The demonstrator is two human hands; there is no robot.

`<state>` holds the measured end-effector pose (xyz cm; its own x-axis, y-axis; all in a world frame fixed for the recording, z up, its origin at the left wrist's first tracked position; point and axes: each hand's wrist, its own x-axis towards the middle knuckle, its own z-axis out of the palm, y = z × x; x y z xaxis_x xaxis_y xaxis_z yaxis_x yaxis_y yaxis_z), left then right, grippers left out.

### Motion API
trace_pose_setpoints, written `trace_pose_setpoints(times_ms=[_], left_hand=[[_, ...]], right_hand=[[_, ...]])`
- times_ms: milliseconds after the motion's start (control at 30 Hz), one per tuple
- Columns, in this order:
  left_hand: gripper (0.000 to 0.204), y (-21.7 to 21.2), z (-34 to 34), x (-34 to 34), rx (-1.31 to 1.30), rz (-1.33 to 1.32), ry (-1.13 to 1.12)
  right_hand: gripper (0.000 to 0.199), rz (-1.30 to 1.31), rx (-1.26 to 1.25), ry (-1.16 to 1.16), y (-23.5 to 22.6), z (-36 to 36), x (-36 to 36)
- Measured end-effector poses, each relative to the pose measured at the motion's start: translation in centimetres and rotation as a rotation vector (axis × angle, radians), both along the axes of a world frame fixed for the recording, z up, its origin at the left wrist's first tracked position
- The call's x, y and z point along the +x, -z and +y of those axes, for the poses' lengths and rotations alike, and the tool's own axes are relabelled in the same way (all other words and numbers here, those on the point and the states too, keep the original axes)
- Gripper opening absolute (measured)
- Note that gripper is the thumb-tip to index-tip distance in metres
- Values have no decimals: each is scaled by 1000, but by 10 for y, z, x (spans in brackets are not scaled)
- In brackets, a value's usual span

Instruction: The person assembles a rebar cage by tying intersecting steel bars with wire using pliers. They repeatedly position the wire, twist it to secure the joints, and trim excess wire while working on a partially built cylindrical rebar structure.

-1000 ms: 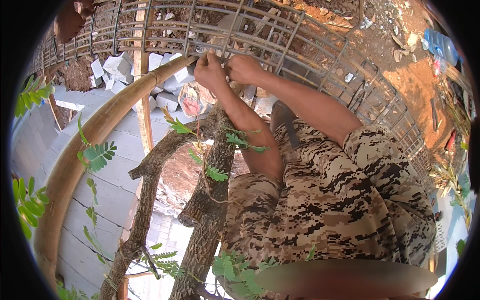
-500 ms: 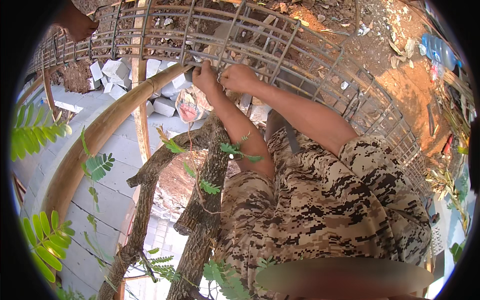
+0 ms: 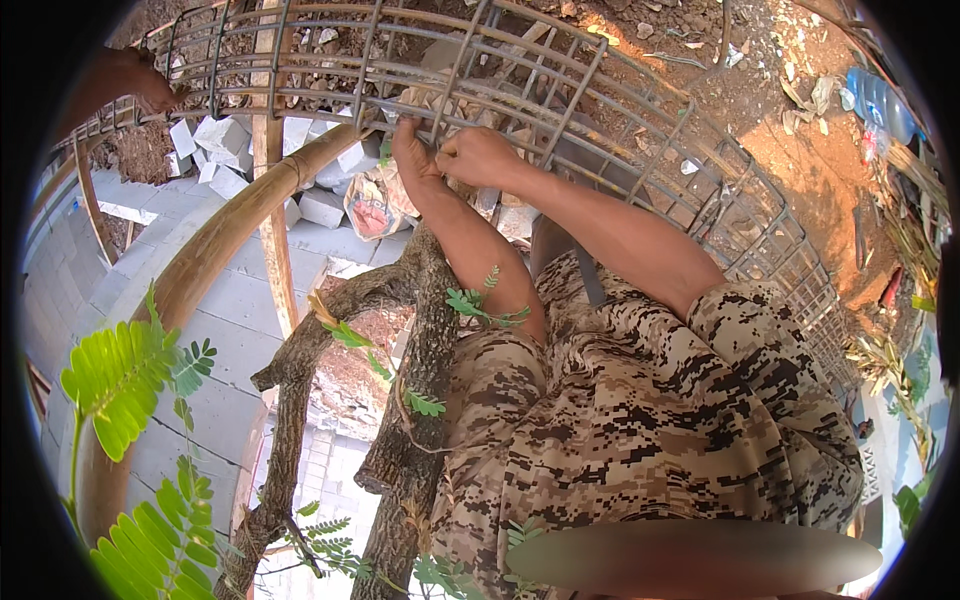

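Note:
A long cage of steel reinforcing bars curves across the top of the view. My left hand is at its lower near bar, fingers curled up against the steel. Just to the right, my right hand is closed in a pinch, its fingertips almost meeting the left hand. Whatever lies between the fingers is too small to make out. A bamboo pole ends against the cage, left of my hands. At the far left, another person's hand rests by the cage.
A rough tree trunk with a cut branch rises beside my left arm. Leafy sprigs hang at the left. White blocks and a torn sack lie below the cage. A blue plastic bottle is at the far right.
My hands stay at the same spot on the cage, with small finger shifts. The other person's arm reaches further into view. Leaves at the left appear larger and have moved right.

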<state>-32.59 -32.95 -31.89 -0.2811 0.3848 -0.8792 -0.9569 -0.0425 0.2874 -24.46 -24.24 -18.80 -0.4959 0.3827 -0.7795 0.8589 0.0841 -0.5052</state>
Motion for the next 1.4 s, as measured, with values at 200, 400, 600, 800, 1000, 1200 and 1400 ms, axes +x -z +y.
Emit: trace_pose_setpoints(times_ms=[200, 400, 600, 800, 1000, 1200, 1400], left_hand=[[22, 8, -10, 6, 79, 203, -141], [23, 6, -23, -11, 115, 174, -133], [37, -11, -19, -14, -275, 565, 225], [47, -2, -12, -4, 131, 226, -294], [41, 7, -28, -9, 188, 79, -251], [37, 14, -36, -7, 405, -19, -367], [36, 41, -50, -12, 445, -121, -419]], right_hand=[[29, -20, -5, -10, 4, -12, -8], [33, -25, 11, -67, 11, -21, -20], [38, -110, -27, -180, 16, -13, -21], [38, -86, -18, -123, 15, -17, -24], [36, -111, -34, -135, 16, -18, -28], [31, -94, -32, -123, 24, -20, -22], [33, -54, 18, -110, 31, -29, -18]])
